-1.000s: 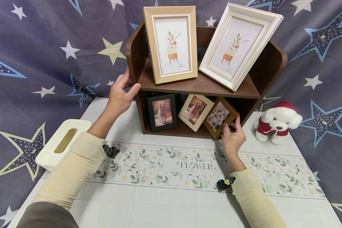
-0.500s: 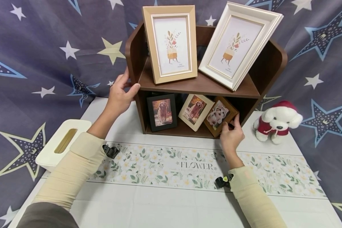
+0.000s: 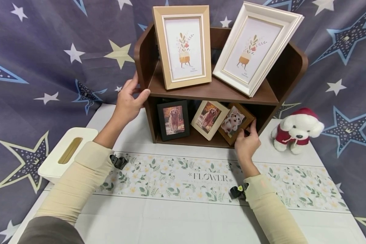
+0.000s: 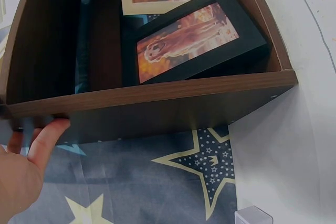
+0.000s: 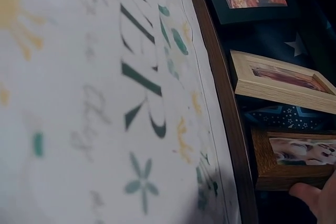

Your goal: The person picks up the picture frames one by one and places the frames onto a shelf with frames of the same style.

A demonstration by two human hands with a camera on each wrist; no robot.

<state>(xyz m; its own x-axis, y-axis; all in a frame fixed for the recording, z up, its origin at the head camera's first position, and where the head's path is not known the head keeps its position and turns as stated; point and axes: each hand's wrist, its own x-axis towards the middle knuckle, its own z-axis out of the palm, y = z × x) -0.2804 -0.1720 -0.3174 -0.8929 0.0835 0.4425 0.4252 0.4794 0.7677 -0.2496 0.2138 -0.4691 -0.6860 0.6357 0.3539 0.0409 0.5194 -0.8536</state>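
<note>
My right hand (image 3: 247, 145) grips the lower right edge of a brown wooden picture frame (image 3: 233, 125) with a kitten photo, tilted on the lower shelf. In the right wrist view, a fingertip (image 5: 307, 195) meets that frame's wooden edge. My left hand (image 3: 128, 101) rests against the outer left side of the dark brown shelf unit (image 3: 215, 146); the left wrist view shows its thumb (image 4: 51, 139) extended along the side panel. Left of the kitten picture stand a tilted beige frame (image 3: 209, 120) and a black frame (image 3: 173, 120), both with dog photos.
Up top lean a tan frame (image 3: 184, 84) and a tilted white frame (image 3: 247, 89). A white plush dog (image 3: 292, 134) sits right of the unit, and a cream tissue box (image 3: 53, 154) stands at left. A floral strip (image 3: 170, 179) crosses the white table.
My right hand has shifted slightly left and up. The kitten frame's lower edge moved a little to the right, turning it more upright. The left hand stays put.
</note>
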